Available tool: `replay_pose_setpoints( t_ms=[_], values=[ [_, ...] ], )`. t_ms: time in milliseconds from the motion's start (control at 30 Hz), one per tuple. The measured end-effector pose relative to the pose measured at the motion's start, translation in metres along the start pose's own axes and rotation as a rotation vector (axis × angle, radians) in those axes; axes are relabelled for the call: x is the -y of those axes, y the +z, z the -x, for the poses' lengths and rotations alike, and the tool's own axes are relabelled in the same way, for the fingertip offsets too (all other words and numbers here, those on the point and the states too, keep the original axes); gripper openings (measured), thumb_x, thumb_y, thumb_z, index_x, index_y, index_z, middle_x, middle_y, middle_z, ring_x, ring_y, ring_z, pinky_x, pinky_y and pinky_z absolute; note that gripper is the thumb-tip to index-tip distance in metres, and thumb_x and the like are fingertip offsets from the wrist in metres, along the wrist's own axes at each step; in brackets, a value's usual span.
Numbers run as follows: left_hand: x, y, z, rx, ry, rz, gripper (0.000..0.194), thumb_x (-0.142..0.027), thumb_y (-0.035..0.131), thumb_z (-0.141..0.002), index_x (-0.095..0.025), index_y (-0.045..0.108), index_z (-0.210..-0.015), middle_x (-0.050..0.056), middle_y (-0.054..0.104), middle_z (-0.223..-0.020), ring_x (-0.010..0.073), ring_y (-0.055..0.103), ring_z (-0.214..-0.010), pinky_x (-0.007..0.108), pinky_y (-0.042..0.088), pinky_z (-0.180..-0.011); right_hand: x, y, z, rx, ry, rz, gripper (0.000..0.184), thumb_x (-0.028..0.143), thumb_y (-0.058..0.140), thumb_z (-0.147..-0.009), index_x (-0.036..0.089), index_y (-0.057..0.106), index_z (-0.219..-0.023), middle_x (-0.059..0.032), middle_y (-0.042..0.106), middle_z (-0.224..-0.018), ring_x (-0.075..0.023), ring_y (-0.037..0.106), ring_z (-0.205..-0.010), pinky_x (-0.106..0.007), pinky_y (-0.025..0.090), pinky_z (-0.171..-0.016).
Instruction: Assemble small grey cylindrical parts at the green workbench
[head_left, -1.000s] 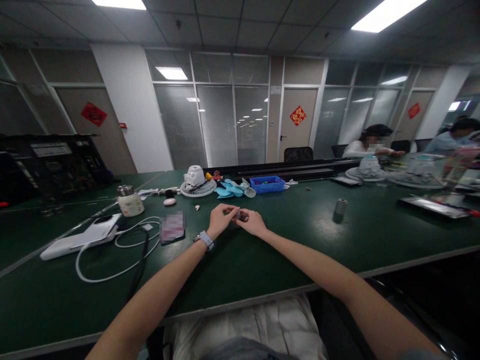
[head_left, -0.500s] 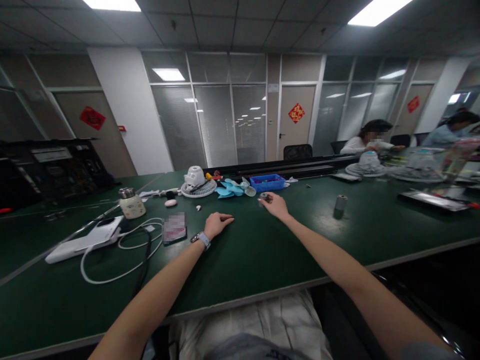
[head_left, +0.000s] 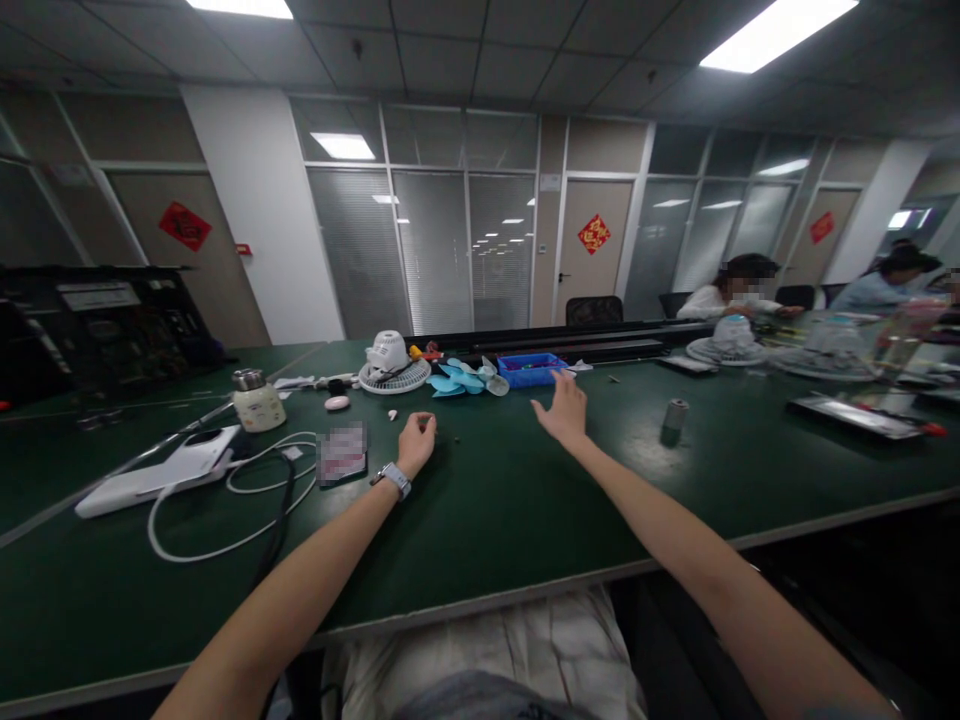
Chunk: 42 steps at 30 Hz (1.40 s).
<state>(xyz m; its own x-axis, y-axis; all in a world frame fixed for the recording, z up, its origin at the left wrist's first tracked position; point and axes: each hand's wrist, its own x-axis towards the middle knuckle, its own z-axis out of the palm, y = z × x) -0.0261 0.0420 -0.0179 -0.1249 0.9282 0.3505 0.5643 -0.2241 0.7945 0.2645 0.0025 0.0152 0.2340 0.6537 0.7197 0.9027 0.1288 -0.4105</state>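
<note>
We see the right hand (head_left: 564,412) with its fingers spread wide over the green table (head_left: 487,530), and we see nothing in their grip. The blue tray (head_left: 529,375) is the thing nearest these fingers, just beyond their tips; we cannot tell whether the fingertips touch its near right corner. Small parts show inside the tray, too small for us to identify.

We note the left hand (head_left: 415,443) with its fingers curled narrow, the thumb close to the forefinger; we cannot tell if anything is held between them. A tiny dark piece (head_left: 457,440) lies on the table near the left fingers, to their right, between the two hands.

Beyond the gap between both sets of fingers we find light blue fan blades (head_left: 457,379), beside the tray. Beyond the left fingers, slightly leftward, is a white fan housing (head_left: 391,360). A small white piece (head_left: 392,414) lies just left of the left fingers, and a phone (head_left: 343,453) farther left. Well to the right of the right fingers, a metal cylinder (head_left: 674,414) stands upright.
</note>
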Motion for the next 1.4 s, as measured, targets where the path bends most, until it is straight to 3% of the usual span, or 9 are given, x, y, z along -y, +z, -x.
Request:
replay_pose_setpoints(
  t_ms=[67, 133, 200, 300, 433, 600, 733, 1000, 1400],
  values=[
    [0.001, 0.001, 0.0, -0.006, -0.014, 0.029, 0.035, -0.04, 0.044, -0.085, -0.017, 0.054, -0.109, 0.007, 0.066, -0.083, 0.0166, 0.062, -0.069, 0.027, 0.045, -0.064, 0.039, 0.012, 0.016, 0.164, -0.255, -0.16, 0.053, 0.037, 0.052, -0.083, 0.018, 0.041, -0.132, -0.012, 0.038, -0.141, -0.0248, 0.036, -0.129, -0.044, 0.028, -0.105],
    [0.001, 0.001, 0.001, -0.018, -0.017, 0.043, 0.034, -0.038, 0.045, -0.085, -0.016, 0.053, -0.109, 0.007, 0.066, -0.082, 0.0164, 0.062, -0.069, 0.027, 0.045, -0.064, 0.071, 0.028, 0.033, 0.392, -0.417, -0.274, 0.044, 0.036, 0.048, -0.086, 0.02, 0.05, -0.127, -0.0079, 0.047, -0.135, -0.0221, 0.043, -0.124, -0.039, 0.033, -0.103],
    [0.0, 0.001, 0.002, -0.027, -0.014, 0.037, 0.032, -0.037, 0.045, -0.084, -0.016, 0.053, -0.108, 0.006, 0.066, -0.081, 0.0163, 0.062, -0.069, 0.027, 0.045, -0.066, 0.092, 0.044, 0.046, 0.567, -0.472, -0.329, 0.034, 0.031, 0.049, -0.086, 0.024, 0.06, -0.117, -0.0034, 0.058, -0.124, -0.0201, 0.052, -0.116, -0.035, 0.038, -0.099],
    [-0.003, 0.0, 0.005, -0.018, -0.002, 0.015, 0.032, -0.037, 0.046, -0.084, -0.016, 0.053, -0.107, 0.006, 0.066, -0.08, 0.0162, 0.062, -0.069, 0.028, 0.045, -0.067, 0.099, 0.055, 0.05, 0.629, -0.441, -0.336, 0.025, 0.026, 0.052, -0.084, 0.028, 0.068, -0.102, 0.0019, 0.068, -0.104, -0.0182, 0.062, -0.1, -0.03, 0.045, -0.091],
    [-0.004, 0.0, 0.005, 0.019, -0.006, 0.005, 0.033, -0.038, 0.047, -0.083, -0.016, 0.053, -0.108, 0.006, 0.067, -0.082, 0.0155, 0.062, -0.068, 0.027, 0.045, -0.067, 0.071, 0.035, 0.024, 0.492, -0.357, -0.273, 0.022, 0.024, 0.055, -0.082, 0.029, 0.07, -0.097, 0.0025, 0.07, -0.098, -0.0183, 0.065, -0.092, -0.03, 0.047, -0.087],
    [-0.001, 0.001, 0.004, 0.048, 0.003, 0.008, 0.033, -0.039, 0.048, -0.083, -0.017, 0.053, -0.108, 0.006, 0.067, -0.083, 0.0153, 0.061, -0.067, 0.027, 0.045, -0.063, -0.01, -0.012, -0.024, 0.178, -0.078, 0.025, 0.029, 0.019, 0.049, -0.085, 0.024, 0.068, -0.105, -0.0037, 0.067, -0.107, -0.0207, 0.062, -0.099, -0.031, 0.044, -0.091],
    [-0.001, 0.0, 0.004, 0.058, 0.019, -0.008, 0.034, -0.039, 0.048, -0.083, -0.017, 0.052, -0.109, 0.006, 0.067, -0.083, 0.0157, 0.061, -0.067, 0.027, 0.044, -0.062, -0.057, -0.028, -0.041, 0.177, 0.025, 0.122, 0.029, 0.02, 0.049, -0.084, 0.022, 0.067, -0.107, -0.0052, 0.067, -0.108, -0.0206, 0.061, -0.1, -0.03, 0.044, -0.089],
    [-0.002, 0.0, 0.005, 0.082, 0.034, -0.02, 0.034, -0.039, 0.049, -0.083, -0.017, 0.052, -0.109, 0.006, 0.067, -0.084, 0.0157, 0.062, -0.068, 0.027, 0.044, -0.063, -0.06, -0.018, -0.043, 0.235, 0.003, 0.173, 0.029, 0.02, 0.049, -0.084, 0.023, 0.068, -0.106, -0.0068, 0.067, -0.106, -0.0209, 0.061, -0.099, -0.029, 0.044, -0.088],
    [-0.002, 0.001, 0.005, 0.083, 0.046, -0.051, 0.033, -0.037, 0.049, -0.083, -0.017, 0.051, -0.109, 0.007, 0.066, -0.085, 0.0158, 0.061, -0.07, 0.027, 0.043, -0.064, -0.065, -0.023, -0.046, 0.352, 0.017, 0.24, 0.031, 0.024, 0.05, -0.084, 0.022, 0.066, -0.11, -0.0107, 0.067, -0.105, -0.0239, 0.062, -0.099, -0.033, 0.045, -0.087]
  ],
)
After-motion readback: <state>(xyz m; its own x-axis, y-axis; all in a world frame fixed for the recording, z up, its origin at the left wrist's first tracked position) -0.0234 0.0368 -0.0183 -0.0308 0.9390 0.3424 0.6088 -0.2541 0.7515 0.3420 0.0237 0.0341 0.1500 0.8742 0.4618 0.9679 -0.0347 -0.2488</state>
